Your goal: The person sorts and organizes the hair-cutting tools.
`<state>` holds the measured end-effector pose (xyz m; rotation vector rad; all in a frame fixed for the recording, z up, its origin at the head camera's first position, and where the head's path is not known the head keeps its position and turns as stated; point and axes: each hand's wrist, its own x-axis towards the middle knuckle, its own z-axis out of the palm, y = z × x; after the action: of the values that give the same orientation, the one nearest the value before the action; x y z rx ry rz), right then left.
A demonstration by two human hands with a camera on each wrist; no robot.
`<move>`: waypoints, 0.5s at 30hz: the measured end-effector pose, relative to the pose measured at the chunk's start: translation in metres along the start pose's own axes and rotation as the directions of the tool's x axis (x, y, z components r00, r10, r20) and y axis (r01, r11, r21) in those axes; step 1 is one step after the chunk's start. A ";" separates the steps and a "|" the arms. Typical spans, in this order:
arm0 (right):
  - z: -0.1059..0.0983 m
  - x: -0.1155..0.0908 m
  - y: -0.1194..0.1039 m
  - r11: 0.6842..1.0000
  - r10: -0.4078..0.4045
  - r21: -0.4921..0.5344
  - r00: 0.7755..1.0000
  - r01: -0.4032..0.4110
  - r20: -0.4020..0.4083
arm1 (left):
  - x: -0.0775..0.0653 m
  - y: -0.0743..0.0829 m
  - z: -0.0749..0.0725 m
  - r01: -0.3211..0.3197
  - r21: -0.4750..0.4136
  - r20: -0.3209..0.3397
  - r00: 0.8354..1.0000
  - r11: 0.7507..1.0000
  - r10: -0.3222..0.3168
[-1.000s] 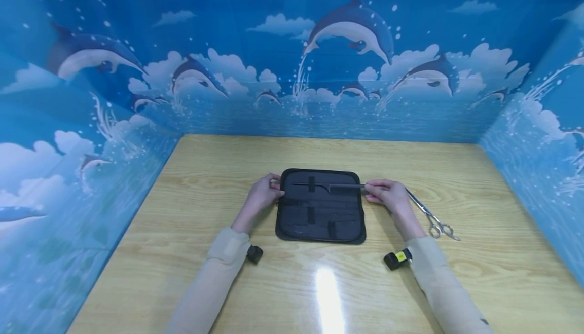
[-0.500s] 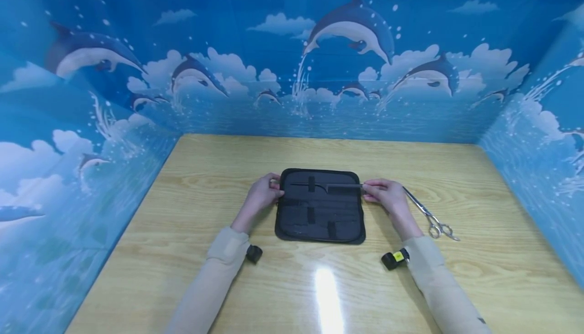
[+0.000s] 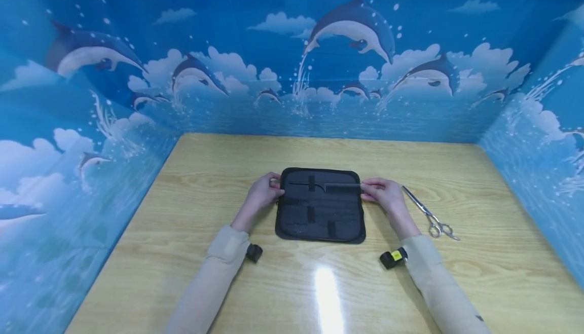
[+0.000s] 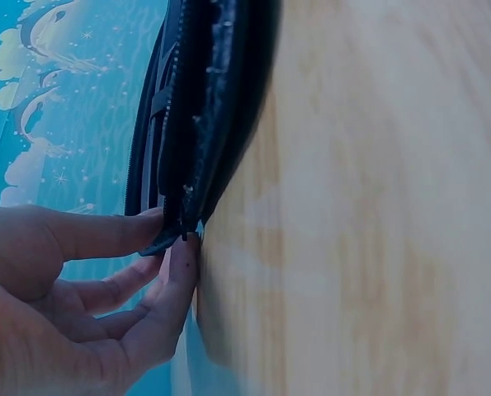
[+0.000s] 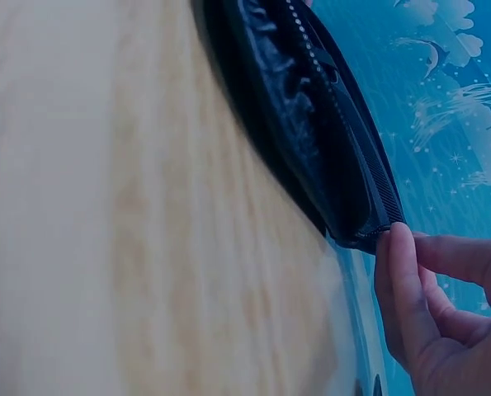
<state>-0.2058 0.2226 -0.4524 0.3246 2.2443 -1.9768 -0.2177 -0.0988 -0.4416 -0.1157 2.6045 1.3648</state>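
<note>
A black zip case [image 3: 296, 225] lies spread on the wooden table, with elastic loops inside. Across its upper part runs a dark rat-tail comb [image 3: 343, 185], its thin tail pointing left under a loop. My right hand [image 3: 387, 194] pinches the comb's toothed end at the case's right edge. In the right wrist view the fingers [image 5: 403, 272] meet at the case's corner, where the comb is hard to make out. On the other side my left hand [image 3: 261, 193] grips the case's upper left edge; the left wrist view shows the thumb [image 4: 113, 235] on top and fingers beneath.
Silver hair scissors [image 3: 429, 215] lie on the table [image 3: 191, 253] just right of my right hand, finger rings toward me. A dolphin-printed blue backdrop [image 3: 283, 116] closes off the back and both sides. Dark wrist cameras sit at both sleeves.
The right hand has slid slightly left, carrying the comb a little further across the case. The left hand, the case and the scissors have hardly moved.
</note>
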 end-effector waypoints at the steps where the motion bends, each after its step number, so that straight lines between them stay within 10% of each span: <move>1: 0.001 0.000 0.000 1.000 -0.004 0.004 1.000 0.004 0.003 | 0.000 0.000 0.000 0.000 0.003 0.001 1.000 1.000 0.000; 15: 0.004 -0.001 -0.003 0.999 -0.011 0.031 1.000 0.010 0.028 | 0.001 0.000 -0.001 0.000 0.033 0.022 1.000 0.999 -0.001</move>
<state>-0.2061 0.2183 -0.4495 0.2875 2.2053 -2.0099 -0.2194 -0.0996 -0.4409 -0.0956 2.6077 1.3145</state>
